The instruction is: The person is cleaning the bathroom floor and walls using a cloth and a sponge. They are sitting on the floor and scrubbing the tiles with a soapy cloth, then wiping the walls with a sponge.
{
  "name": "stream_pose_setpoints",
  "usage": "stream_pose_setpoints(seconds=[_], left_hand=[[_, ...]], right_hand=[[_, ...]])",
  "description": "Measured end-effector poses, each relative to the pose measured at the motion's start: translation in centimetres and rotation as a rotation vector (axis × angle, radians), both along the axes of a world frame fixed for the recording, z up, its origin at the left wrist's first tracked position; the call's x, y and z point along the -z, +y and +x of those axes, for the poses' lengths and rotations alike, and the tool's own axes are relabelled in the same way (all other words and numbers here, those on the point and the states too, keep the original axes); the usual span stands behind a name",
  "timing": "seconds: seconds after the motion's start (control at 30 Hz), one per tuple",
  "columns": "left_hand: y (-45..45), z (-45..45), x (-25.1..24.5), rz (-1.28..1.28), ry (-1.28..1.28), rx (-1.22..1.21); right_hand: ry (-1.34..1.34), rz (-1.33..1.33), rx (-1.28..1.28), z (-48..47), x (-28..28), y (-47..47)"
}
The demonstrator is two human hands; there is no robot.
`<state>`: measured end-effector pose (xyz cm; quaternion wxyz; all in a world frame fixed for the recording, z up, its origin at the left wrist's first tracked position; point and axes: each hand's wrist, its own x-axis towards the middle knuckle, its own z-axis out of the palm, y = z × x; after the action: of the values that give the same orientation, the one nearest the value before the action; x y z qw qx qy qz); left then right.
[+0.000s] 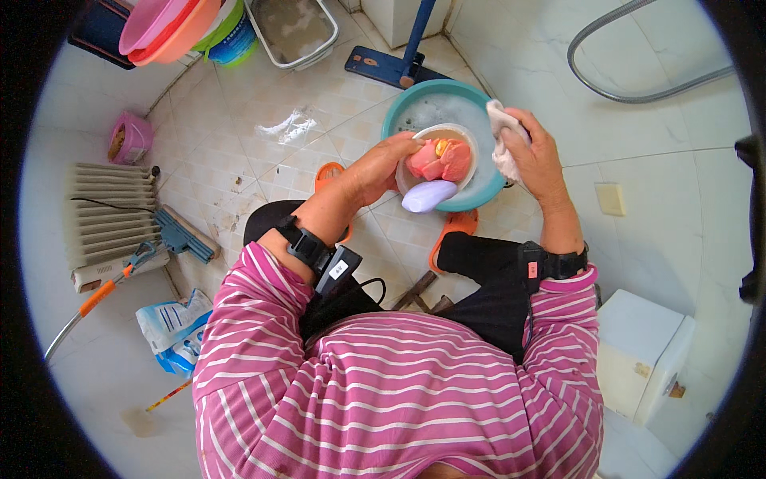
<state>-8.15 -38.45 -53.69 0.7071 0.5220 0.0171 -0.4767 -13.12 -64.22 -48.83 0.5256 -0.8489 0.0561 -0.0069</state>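
My left hand (386, 164) grips the side of a small white plastic tub (470, 135), thumb over its rim. Salmon-pink pieces (456, 160), perhaps soap or wet cloth, lie in the tub with a small orange-yellow piece (441, 148). A pale lavender bar (429, 197), which looks like soap, rests at the tub's near edge. Behind and beneath the tub is a teal basin (392, 114) of sudsy water. Off the basin's right side, my right hand (532, 152) holds a crumpled whitish cloth (504, 141).
A blue mop head (380, 66) lies beyond the basin. Stacked basins (170, 30) and a rectangular tub (293, 36) stand at the back left. On the left are an oil-filled radiator (111, 209) and a squeeze mop (179, 233); a metal shower hose (634, 99) hangs at right.
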Motion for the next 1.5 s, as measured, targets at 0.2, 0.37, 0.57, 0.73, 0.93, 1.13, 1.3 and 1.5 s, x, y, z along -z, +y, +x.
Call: stream_pose_setpoints(seconds=[0.2, 0.37, 0.57, 0.73, 0.93, 1.13, 1.3, 1.5], left_hand=[[-0.4, -0.3, 1.4, 0.051, -0.014, 0.065], [-0.6, -0.2, 1.1, -0.036, -0.070, 0.041], [-0.8, -0.6, 0.8, 0.005, -0.099, -0.069], [-1.0, -0.6, 1.4, -0.012, -0.098, -0.107], [-0.8, -0.5, 2.3, 0.015, -0.129, -0.129], [-0.9, -0.3, 2.5, 0.108, -0.177, -0.131], [-0.7, 0.0, 2.3, 0.040, -0.226, -0.093], [-0.7, 0.1, 2.3, 0.038, -0.258, -0.037]], right_hand=[[-0.393, -0.667, -0.494, 3.0, -3.5, 3.2], [-0.346, -0.849, -0.650, 4.2, -3.8, 6.6], [-0.455, -0.916, -0.729, 4.3, -3.3, 6.8], [-0.467, -0.976, -0.659, 3.6, -3.0, 5.7], [-0.404, -1.055, -0.553, 1.3, -2.5, 3.2], [-0.255, -1.068, -0.520, -0.7, -2.1, 1.2], [-0.229, -0.943, -0.317, -1.0, -4.2, 0.3], [-0.285, -0.820, -0.292, 1.4, -5.5, 2.9]])
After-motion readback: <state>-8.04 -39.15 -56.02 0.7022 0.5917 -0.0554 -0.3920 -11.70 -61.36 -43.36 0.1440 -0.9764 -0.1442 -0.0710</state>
